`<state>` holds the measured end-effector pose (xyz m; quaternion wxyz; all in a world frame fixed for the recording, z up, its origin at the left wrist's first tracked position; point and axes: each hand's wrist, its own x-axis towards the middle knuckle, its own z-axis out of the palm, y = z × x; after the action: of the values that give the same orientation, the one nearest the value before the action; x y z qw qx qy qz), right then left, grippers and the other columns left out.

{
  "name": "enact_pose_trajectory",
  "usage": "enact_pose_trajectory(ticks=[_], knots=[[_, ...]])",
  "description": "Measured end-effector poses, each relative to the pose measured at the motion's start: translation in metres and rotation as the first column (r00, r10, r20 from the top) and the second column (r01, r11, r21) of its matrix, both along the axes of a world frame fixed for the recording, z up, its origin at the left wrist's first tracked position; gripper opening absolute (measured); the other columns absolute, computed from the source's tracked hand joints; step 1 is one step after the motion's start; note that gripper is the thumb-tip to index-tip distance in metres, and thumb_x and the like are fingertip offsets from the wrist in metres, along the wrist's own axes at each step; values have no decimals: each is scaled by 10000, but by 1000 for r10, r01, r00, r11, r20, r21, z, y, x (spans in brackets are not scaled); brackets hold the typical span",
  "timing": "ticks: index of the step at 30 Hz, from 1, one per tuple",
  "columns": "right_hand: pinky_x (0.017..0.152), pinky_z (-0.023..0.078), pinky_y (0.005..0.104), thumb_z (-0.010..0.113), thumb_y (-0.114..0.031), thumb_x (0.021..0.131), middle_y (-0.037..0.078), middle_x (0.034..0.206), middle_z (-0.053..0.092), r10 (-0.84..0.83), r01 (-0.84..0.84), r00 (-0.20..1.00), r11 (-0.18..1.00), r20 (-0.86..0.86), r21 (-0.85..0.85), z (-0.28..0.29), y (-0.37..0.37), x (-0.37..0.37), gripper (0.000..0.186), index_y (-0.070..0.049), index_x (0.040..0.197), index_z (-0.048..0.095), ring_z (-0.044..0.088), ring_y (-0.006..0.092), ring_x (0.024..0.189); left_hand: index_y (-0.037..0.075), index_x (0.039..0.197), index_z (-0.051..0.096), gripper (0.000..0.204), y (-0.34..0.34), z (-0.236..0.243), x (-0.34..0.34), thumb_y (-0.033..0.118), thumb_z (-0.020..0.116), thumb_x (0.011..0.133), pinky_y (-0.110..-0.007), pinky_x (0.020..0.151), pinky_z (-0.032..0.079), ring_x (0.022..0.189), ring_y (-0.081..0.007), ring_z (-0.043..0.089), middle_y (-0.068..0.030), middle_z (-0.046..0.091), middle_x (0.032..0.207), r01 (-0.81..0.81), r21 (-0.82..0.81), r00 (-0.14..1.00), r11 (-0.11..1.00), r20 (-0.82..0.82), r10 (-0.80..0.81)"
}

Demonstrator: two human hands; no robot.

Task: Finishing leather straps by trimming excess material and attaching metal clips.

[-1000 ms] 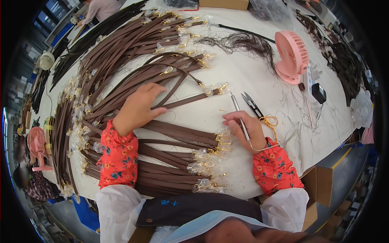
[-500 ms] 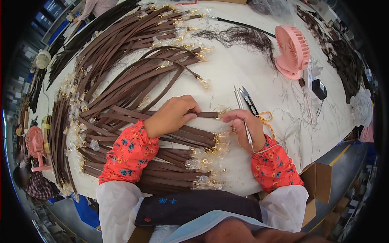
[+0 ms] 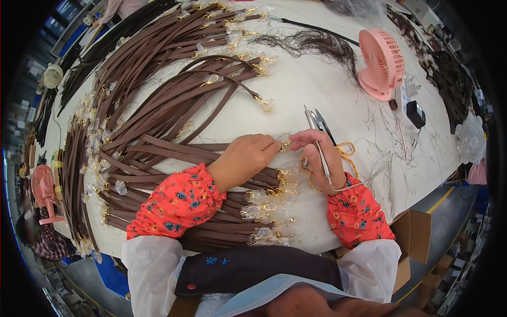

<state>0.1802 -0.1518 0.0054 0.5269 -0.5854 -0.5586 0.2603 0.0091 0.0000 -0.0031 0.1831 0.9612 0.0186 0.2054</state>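
My left hand (image 3: pixel 247 158) is closed on the end of a brown strap (image 3: pixel 208 147), its fingertips beside the gold clasp (image 3: pixel 285 145). The fingers hide most of that strap end. From the right, my right hand (image 3: pixel 323 157) meets it, forefinger and thumb close to the clasp; whether they touch it I cannot tell. Across that palm lies a slim silver pen-shaped tool (image 3: pixel 318 145), tip pointing away from me, with a pale cord at its lower end. Dark-handled thread snips (image 3: pixel 326 128) show just behind the hand, beside a looped yellow-orange cord (image 3: pixel 346 149).
Bundles of brown straps (image 3: pixel 158 100) with gold clasps in clear wrapping cover the table's left and middle. A pink fan (image 3: pixel 381 61), a power strip (image 3: pixel 407 100) and a heap of dark threads (image 3: pixel 317 46) lie beyond. A cardboard box (image 3: pixel 414 235) stands at lower right.
My left hand has slid right along the strap to its clasp end. My right hand has shifted slightly, still carrying the pen-shaped tool.
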Motion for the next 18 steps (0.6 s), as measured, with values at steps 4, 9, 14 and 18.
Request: enact_pose_trajectory(ticks=[4,9,14,18], knots=[[822,502,309,441,-258,1042,132,1162,628,-4,4,1000,1000,-7,12,0,-1,1,348,18,1251,476,646,202,975,14,1014,582,166,-3,2,-4,38,616,853,-372,713,527,856,-295,619,-120,612,955,11,111,998,994,-62,-4],[830,496,310,440,-233,1041,132,1178,626,8,-9,999,999,35,39,-1,-1,2,349,22,1279,448,633,195,985,18,985,560,133,4,-5,1,31,617,866,-373,704,510,862,-302,604,-114,602,957,-84,-211,996,974,-38,78],[836,496,316,498,-149,1003,150,1166,626,-28,22,989,999,146,43,0,1,5,268,-3,1228,508,640,248,980,44,993,563,179,10,9,-6,101,661,855,-406,771,473,945,-324,551,-105,566,970,-86,-509,991,856,-131,22],[774,504,292,564,38,907,147,1185,621,14,-19,979,999,202,26,-6,4,5,228,-39,1122,566,633,183,874,59,1025,593,264,13,4,-4,94,726,800,-370,766,486,861,-306,565,-97,597,978,-41,-190,999,981,23,46]])
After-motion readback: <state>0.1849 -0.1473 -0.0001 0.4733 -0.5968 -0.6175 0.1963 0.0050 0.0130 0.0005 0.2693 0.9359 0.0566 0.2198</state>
